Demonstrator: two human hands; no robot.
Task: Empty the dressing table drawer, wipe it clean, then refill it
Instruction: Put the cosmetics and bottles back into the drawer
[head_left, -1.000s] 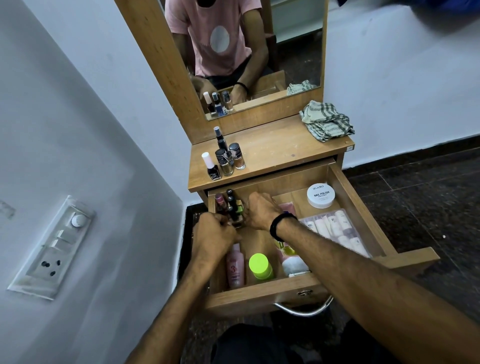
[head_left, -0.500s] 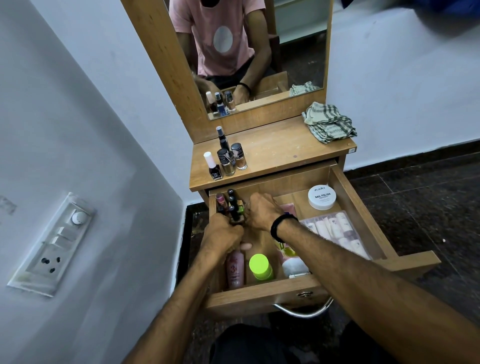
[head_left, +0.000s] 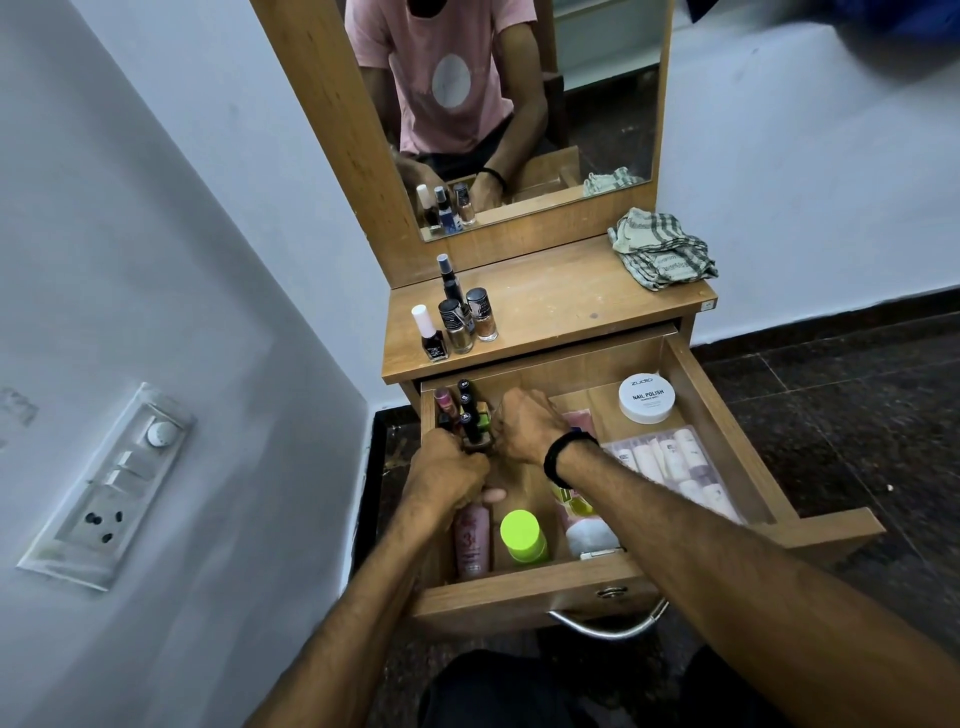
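The wooden drawer (head_left: 530, 587) of the dressing table stands pulled out. At its back left corner is a small holder of lipsticks and dark tubes (head_left: 467, 415). My left hand (head_left: 449, 470) grips the holder from the near side, and my right hand (head_left: 524, 428), with a black wristband, grips it from the right. Still lying in the drawer are a pink bottle (head_left: 472, 545), a green-capped bottle (head_left: 523, 538), a white and pink tube (head_left: 587, 530), a white nail polish tub (head_left: 647, 397) and a clear pack of small tubes (head_left: 675, 467).
Several nail polish bottles (head_left: 460, 327) stand at the left of the tabletop (head_left: 561, 301). A checked cloth (head_left: 660, 249) lies crumpled at its back right, under the mirror (head_left: 519, 104). A wall with a switch panel (head_left: 111, 483) is close on the left. Dark floor is on the right.
My left hand has shifted slightly right and closed against the lipstick holder. My right hand has stayed on the holder's right side. Nothing else in the drawer has moved.
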